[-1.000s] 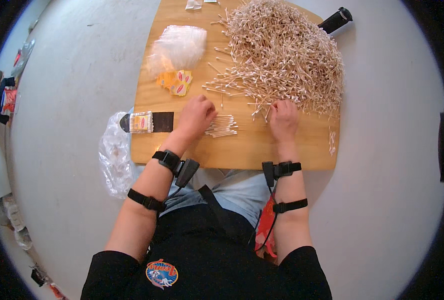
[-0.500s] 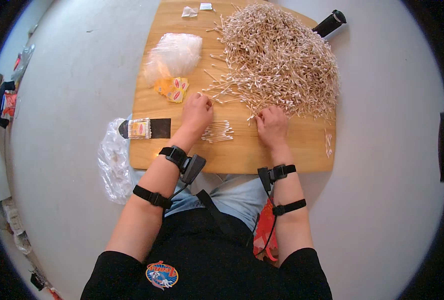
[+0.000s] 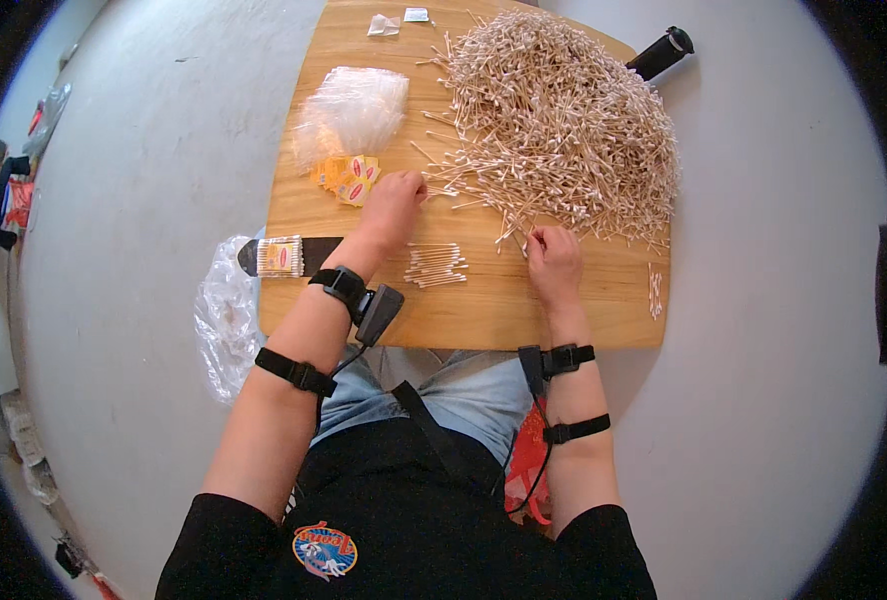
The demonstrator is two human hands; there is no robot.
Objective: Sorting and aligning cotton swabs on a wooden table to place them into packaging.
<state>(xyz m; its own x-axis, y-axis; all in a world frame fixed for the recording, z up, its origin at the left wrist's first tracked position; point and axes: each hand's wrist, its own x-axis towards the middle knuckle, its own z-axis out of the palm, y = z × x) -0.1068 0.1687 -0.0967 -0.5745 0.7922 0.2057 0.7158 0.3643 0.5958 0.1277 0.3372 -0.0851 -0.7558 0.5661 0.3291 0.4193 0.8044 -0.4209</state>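
A big heap of cotton swabs (image 3: 564, 120) covers the far right of the wooden table. At the heap's left edge my left hand (image 3: 394, 208) is closed, its fingertips pinched at a cotton swab (image 3: 441, 193). My right hand (image 3: 556, 262) is closed at the near edge of the heap, thumb and forefinger together on a cotton swab (image 3: 525, 248). Between my hands, nearer to me, lies a row of cotton swabs (image 3: 436, 265) side by side. The fingers partly hide what each hand holds.
Clear plastic bags (image 3: 359, 110) and yellow printed cards (image 3: 349, 180) lie at the left. A filled pack of swabs (image 3: 282, 256) rests on a dark strip (image 3: 319, 254). A few loose swabs (image 3: 655, 290) lie by the right edge. A black cylinder (image 3: 661, 53) stands beyond the table.
My left hand has moved slightly away from me along the heap's left edge. My right hand has shifted a little to the right and toward me.
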